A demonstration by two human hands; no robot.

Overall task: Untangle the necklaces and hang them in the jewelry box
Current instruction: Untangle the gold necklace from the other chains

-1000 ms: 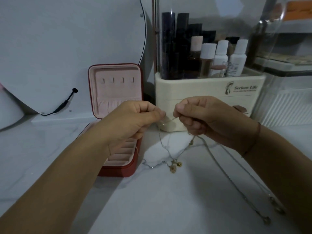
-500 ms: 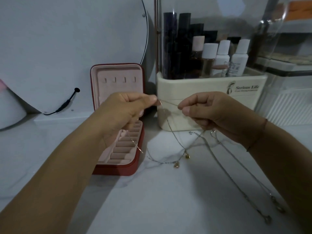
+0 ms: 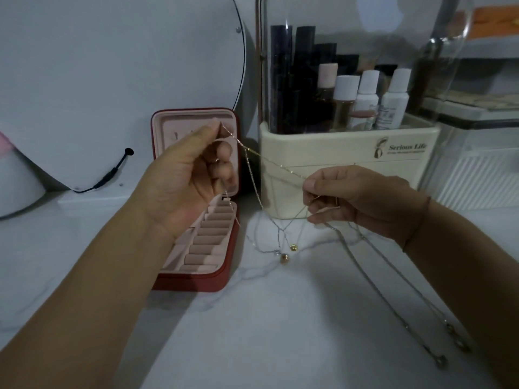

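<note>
1. White marble-patterned countertop point(image 3: 252, 332) carries all items. A round mirror point(image 3: 112, 80) stands behind the left hand, and a cream cosmetics organizer point(image 3: 337, 153) with bottles stands behind the right hand.
2. The left hand point(image 3: 193, 175) is raised with its palm toward the camera. Thumb and forefinger pinch one end of a thin gold chain point(image 3: 280, 165) and the other fingers are curled.
3. The right hand point(image 3: 356, 197) pinches the same chain at its fingertips, lower than the left hand. The chain runs taut from one hand to the other.
4. Further strands hang below the right hand's fingers. Two carry small gold pendants point(image 3: 293, 247) that lie on the countertop below and between the hands.
5. Silver necklaces point(image 3: 366, 272) trail from beneath the right hand along the right forearm. They end in small beads near the elbow.
6. Whether the strands under the right hand are knotted together cannot be told.
7. The jewelry box point(image 3: 193, 284), red with pink lining, sits open directly behind and below the left hand. Its lid stands upright, and the hand covers much of the lid's interior.
8. A loose chain end drops from the left hand over the box's ring rolls.
9. A black cable point(image 3: 112, 172) lies against the mirror, beyond the left wrist.
</note>
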